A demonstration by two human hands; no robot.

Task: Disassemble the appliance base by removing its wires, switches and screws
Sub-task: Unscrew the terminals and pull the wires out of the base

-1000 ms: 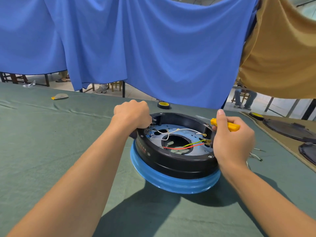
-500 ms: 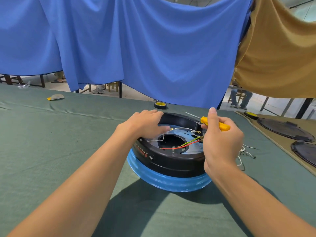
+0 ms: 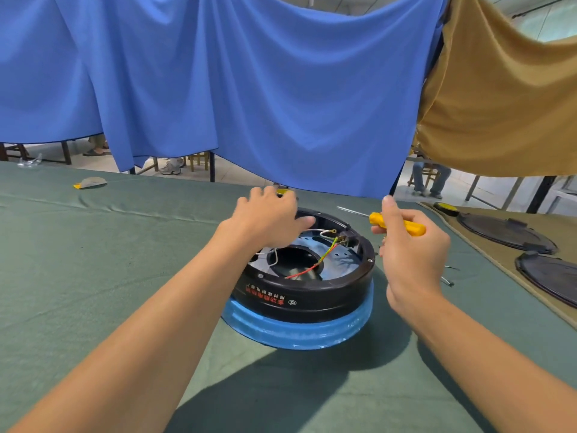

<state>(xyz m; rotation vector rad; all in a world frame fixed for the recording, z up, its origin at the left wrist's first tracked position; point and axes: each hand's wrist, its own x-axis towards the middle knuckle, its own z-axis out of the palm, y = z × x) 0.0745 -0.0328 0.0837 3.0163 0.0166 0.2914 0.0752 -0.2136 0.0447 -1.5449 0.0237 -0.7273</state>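
Drapery hung along the far side of the table: a wide blue curtain (image 3: 249, 89) and, to its right, a tan cloth (image 3: 499, 104). In the head view, the table under its dull green cloth (image 3: 93, 260) carried the round black plastic appliance base (image 3: 299, 295). It sat open side up on its blue lower ring, right in front of the person, between the two forearms.

The left hand (image 3: 265, 220) lay over the far left part of the base's rim. The thumb stretched out to the right along the rim and the fingers bent down over the far edge. Their tips were hidden, so I couldn't tell whether they pinched anything. A thin white wire (image 3: 324, 231) ran out from under that hand towards a small dark switch block (image 3: 346, 237) at the far right of the rim. A yellow-green wire (image 3: 327, 254) and a red wire (image 3: 299, 273) trailed from the block across the centre hole.

The right hand (image 3: 412, 254) hung just beside the base's right edge, not touching it. Its fingers were curled round the yellow-handled screwdriver (image 3: 402, 226) with the thumb standing upright. The steel shaft pointed left, in the air above the far rim.

Further right lay loose wire ends (image 3: 446, 279), two dark round lids (image 3: 505, 232) and a yellow tape roll (image 3: 446, 207).
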